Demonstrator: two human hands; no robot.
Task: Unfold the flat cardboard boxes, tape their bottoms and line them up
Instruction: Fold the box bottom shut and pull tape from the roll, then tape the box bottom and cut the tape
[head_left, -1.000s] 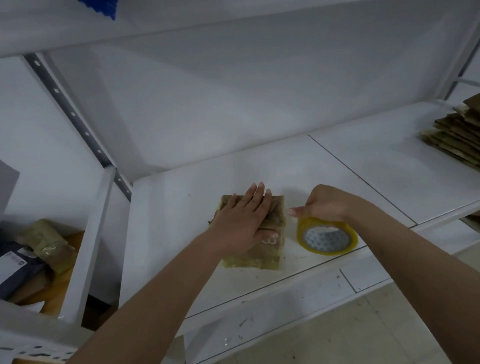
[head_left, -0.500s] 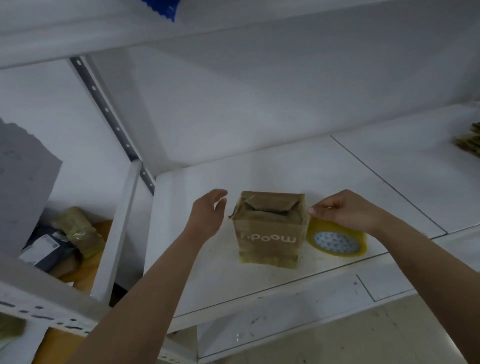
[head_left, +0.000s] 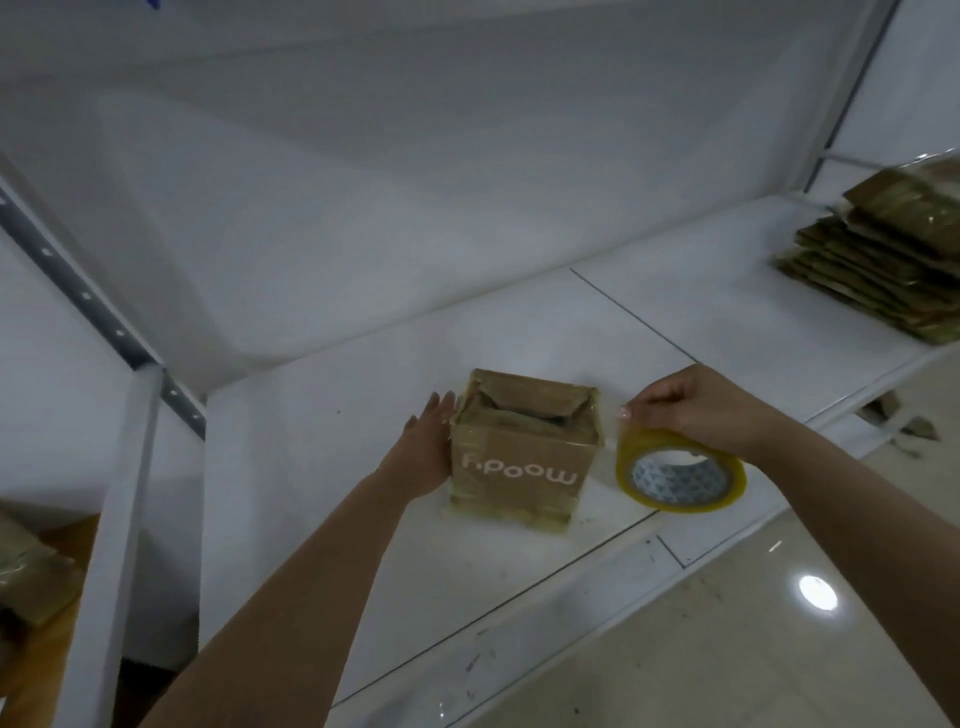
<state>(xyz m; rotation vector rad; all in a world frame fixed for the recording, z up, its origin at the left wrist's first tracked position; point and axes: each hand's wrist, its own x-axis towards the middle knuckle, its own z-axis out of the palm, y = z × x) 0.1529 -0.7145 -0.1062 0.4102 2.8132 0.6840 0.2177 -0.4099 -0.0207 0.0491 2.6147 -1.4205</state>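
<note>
A small brown cardboard box (head_left: 522, 449) with white upside-down lettering is stood upright near the front edge of the white metal shelf (head_left: 332, 457), top flaps folded loosely inward, glossy tape seen on its sides and base. The left hand (head_left: 423, 457) is laid flat against the box's left side, fingers straight and together, touching it. The right hand (head_left: 691, 410) is held just right of the box; a yellowish roll of clear packing tape (head_left: 680, 478) with a patterned core is gripped from above, fingers curled on its rim. The roll is tilted, just beside the box, near the shelf surface; contact with the shelf cannot be told. A stack of flattened brown cardboard boxes (head_left: 883, 260) is seen far right on the shelf, well apart from the hands.
</note>
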